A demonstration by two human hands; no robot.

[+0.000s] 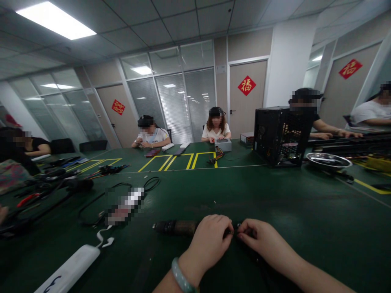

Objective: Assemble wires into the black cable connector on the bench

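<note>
Pale green with light specks, a bangle (180, 276) rings the wrist of the left hand (212, 236), which curls with fingertips close to the thumb. Just beside it, the right hand (259, 240) is also bent, thumb and fingers nearly together; what either pinches I cannot tell. A dark, brown-barrelled cylindrical tool (180, 227), partly hidden by the left hand, lies on the green tabletop (195, 195). Farther off stands a black, perforated computer case (270, 136), beside a shiny round metal dish (339, 165).
</note>
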